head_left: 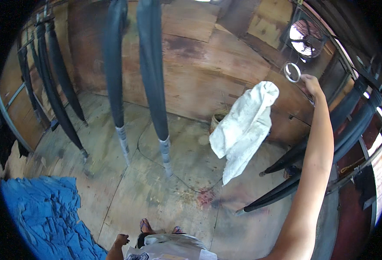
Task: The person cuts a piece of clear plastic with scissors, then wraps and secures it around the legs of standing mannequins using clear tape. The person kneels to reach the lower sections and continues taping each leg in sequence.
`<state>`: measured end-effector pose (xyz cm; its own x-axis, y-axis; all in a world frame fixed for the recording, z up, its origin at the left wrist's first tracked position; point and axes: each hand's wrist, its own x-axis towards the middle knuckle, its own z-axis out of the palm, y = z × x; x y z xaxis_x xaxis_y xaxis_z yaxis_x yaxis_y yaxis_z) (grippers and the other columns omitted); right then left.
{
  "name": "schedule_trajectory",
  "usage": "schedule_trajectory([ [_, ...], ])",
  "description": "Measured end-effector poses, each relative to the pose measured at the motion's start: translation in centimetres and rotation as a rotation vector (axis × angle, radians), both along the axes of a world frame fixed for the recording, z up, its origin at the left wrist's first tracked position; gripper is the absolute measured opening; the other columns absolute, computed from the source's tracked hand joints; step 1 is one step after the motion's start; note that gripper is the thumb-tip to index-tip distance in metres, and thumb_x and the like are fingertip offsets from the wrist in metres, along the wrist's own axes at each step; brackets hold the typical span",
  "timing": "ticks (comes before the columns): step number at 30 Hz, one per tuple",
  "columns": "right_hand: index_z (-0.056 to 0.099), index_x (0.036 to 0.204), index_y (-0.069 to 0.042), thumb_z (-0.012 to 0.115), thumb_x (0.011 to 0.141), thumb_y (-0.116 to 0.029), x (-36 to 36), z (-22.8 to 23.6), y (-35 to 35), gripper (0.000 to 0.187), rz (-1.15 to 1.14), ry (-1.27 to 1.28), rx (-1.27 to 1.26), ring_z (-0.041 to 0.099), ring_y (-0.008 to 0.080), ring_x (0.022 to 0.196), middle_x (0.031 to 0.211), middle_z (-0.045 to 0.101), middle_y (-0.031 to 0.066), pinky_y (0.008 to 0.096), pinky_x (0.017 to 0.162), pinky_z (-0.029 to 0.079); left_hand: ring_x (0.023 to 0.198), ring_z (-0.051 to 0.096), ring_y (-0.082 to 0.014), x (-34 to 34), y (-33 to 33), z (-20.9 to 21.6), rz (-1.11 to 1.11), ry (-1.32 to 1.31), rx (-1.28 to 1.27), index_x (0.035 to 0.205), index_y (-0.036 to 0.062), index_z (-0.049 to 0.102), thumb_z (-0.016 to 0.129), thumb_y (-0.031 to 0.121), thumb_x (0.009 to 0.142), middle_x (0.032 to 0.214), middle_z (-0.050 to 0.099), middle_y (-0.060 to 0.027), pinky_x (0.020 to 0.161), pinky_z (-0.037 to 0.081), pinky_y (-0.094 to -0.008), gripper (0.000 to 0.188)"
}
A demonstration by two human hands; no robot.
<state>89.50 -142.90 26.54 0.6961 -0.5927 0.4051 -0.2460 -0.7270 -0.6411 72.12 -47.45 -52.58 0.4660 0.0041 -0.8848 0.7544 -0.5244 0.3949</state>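
My right arm reaches up and forward. The fingers of my right hand (312, 86) are closed at the edge of a pale ring (292, 72), below a round fan. To the left of that hand a white cloth (248, 123) hangs in folds, its lower end tapering to points; what holds it up is not visible. My left hand (122, 239) is low at my left side, beside my light clothing. Its fingers look curled in, and nothing shows in them. The nearest thing to it on the floor is a crumpled blue cloth (43, 212).
Long dark hanging bundles (153, 78) with grey wrapped lower ends hang ahead; more dark bundles (61, 82) are at the left and right. A round fan (306, 39) sits high at the right. A bucket (218, 119) stands by the wooden wall (191, 65). A thin cord lies on the stained floor.
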Motion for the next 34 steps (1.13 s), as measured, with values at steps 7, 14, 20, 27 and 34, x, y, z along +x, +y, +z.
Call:
schedule_trajectory([
  [7,0.065,0.128,0.003,0.057,0.106,-0.016,-6.1,-11.9,12.6,0.030,0.122,-0.783,-0.167,0.066,0.0233,0.115,0.129,0.068,0.0145,0.0328,0.101,0.051,0.088,0.074,-0.0312,-5.2,-0.4,0.8,0.050,-0.234,0.062,0.113,-0.0035,0.070,0.066,0.035,0.092,0.097,0.074,-0.0231,0.081,0.058,-0.0401,0.044],
  [14,0.063,0.095,-0.004,0.058,0.100,-0.012,-9.7,-45.2,36.0,0.011,0.426,-0.353,0.358,0.057,0.0138,0.069,0.087,0.062,0.0068,0.0290,0.063,0.050,0.126,0.058,-0.0399,-12.7,-5.0,4.0,0.536,-0.207,0.581,0.142,0.0013,0.052,0.071,0.045,0.087,0.133,0.062,-0.0285,0.110,0.045,-0.0446,0.072],
  [20,0.060,0.129,0.003,0.062,0.098,-0.020,-14.3,-67.1,49.6,0.039,0.991,1.326,0.119,0.068,0.0268,0.100,0.111,0.070,0.0185,0.0391,0.089,0.054,0.122,0.062,-0.0374,-14.1,-4.5,3.2,0.304,0.045,-0.206,0.135,0.0038,0.060,0.071,0.046,0.086,0.128,0.066,-0.0233,0.107,0.048,-0.0435,0.065],
  [27,0.057,0.133,0.005,0.054,0.101,-0.027,-11.3,-72.2,61.0,0.046,1.177,1.684,0.251,0.068,0.0296,0.100,0.113,0.069,0.0205,0.0425,0.080,0.057,0.116,0.067,-0.0344,-17.5,4.3,3.4,0.561,-0.010,-0.215,0.127,0.0066,0.069,0.070,0.049,0.085,0.123,0.072,-0.0172,0.103,0.051,-0.0422,0.059],
  [34,0.058,0.134,0.003,0.049,0.103,-0.028,-4.1,-74.3,70.7,0.046,0.967,1.447,0.414,0.069,0.0315,0.094,0.109,0.068,0.0216,0.0415,0.064,0.058,0.113,0.068,-0.0362,-23.3,14.4,1.9,0.931,-0.242,0.237,0.112,0.0069,0.078,0.066,0.043,0.086,0.118,0.072,-0.0209,0.099,0.053,-0.0430,0.045],
])
